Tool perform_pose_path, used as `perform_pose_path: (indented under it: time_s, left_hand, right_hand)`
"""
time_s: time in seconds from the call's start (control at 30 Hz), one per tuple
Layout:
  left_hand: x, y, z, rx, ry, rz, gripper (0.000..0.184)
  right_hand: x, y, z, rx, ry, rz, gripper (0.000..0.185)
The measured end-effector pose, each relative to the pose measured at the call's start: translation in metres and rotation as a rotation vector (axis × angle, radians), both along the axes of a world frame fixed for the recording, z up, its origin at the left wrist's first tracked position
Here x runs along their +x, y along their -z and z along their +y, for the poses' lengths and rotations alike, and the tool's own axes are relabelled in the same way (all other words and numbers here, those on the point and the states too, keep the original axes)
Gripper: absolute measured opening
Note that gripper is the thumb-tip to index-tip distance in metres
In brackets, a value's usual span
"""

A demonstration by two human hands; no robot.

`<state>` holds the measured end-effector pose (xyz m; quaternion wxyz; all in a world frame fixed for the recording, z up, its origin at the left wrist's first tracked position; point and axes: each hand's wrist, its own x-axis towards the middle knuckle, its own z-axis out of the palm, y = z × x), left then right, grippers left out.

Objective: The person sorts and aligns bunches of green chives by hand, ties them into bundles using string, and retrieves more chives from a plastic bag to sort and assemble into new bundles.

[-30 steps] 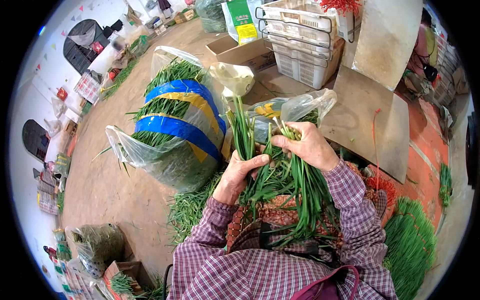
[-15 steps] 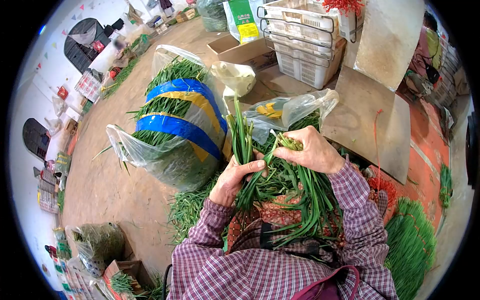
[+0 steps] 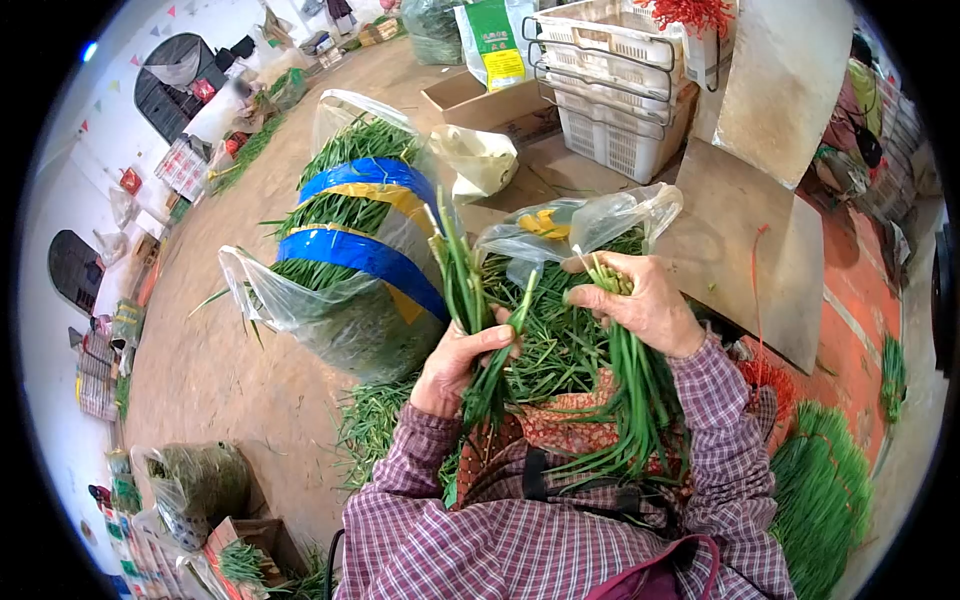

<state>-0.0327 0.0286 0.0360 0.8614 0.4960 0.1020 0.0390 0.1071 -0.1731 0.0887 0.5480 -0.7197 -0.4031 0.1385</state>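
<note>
My left hand (image 3: 462, 362) is closed around a bunch of green chives (image 3: 460, 275), pale stem ends pointing up and leaves hanging below the fist. One stalk slants out to the right past the thumb. To its right, my right hand (image 3: 648, 305) grips a second bunch of chives (image 3: 640, 385) near the cut stem ends, and the long leaves droop toward my lap. The hands are apart. Between and beyond them lies a heap of loose chives (image 3: 550, 345), partly covered by clear plastic (image 3: 630, 215). A patterned cloth (image 3: 565, 420) covers my lap.
A plastic-wrapped bale of chives (image 3: 345, 255) with blue bands stands at left. Stacked white crates (image 3: 610, 130) and a cardboard box (image 3: 465, 95) are ahead. A flat board (image 3: 745, 240) lies at right, near red ties (image 3: 768, 385) and a large bundle of chives (image 3: 825, 490).
My hands have drawn apart: the right has moved slightly right and the leaf between them has separated. A single stalk now sticks out of the left fist. The view has shifted slightly.
</note>
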Motion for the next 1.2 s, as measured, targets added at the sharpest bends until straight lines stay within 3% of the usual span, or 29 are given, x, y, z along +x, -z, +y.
perform_pose_path:
  time_s: [0.07, 0.33, 0.47, 0.57, 0.7, 0.87, 0.93, 1.13, 1.2]
  left_hand:
    - [0.008, 0.007, -0.006, 0.02, 0.042, 0.006, 0.023]
    - [0.02, 0.002, -0.028, 0.002, 0.138, -0.084, 0.029]
    - [0.025, 0.002, -0.035, 0.046, 0.169, -0.11, 0.03]
    - [0.027, 0.009, -0.036, 0.06, 0.172, -0.118, 0.033]
    - [0.025, 0.008, -0.038, 0.081, 0.153, -0.081, 0.027]
    - [0.023, 0.004, -0.034, 0.051, 0.098, -0.101, 0.032]
    - [0.024, 0.002, -0.033, -0.005, 0.092, -0.078, 0.03]
    - [0.022, 0.003, -0.032, -0.138, 0.076, -0.064, 0.02]
    - [0.023, 0.009, -0.028, -0.148, 0.13, -0.093, 0.019]
  right_hand:
    - [-0.01, -0.006, 0.005, 0.049, -0.052, 0.209, 0.036]
    - [-0.003, 0.011, 0.012, 0.155, -0.047, 0.204, 0.029]
    - [-0.003, 0.01, 0.015, 0.149, -0.001, 0.122, 0.034]
    - [-0.011, 0.0, 0.022, 0.032, 0.067, -0.131, 0.035]
    - [-0.01, 0.008, 0.024, 0.058, 0.078, -0.13, 0.033]
    - [-0.006, 0.009, 0.016, 0.05, 0.095, -0.145, 0.032]
    - [-0.003, 0.009, 0.014, -0.056, 0.08, -0.157, 0.033]
    - [0.007, 0.015, 0.008, 0.099, -0.04, -0.086, 0.04]
    - [0.011, 0.013, 0.003, -0.049, -0.004, -0.183, 0.041]
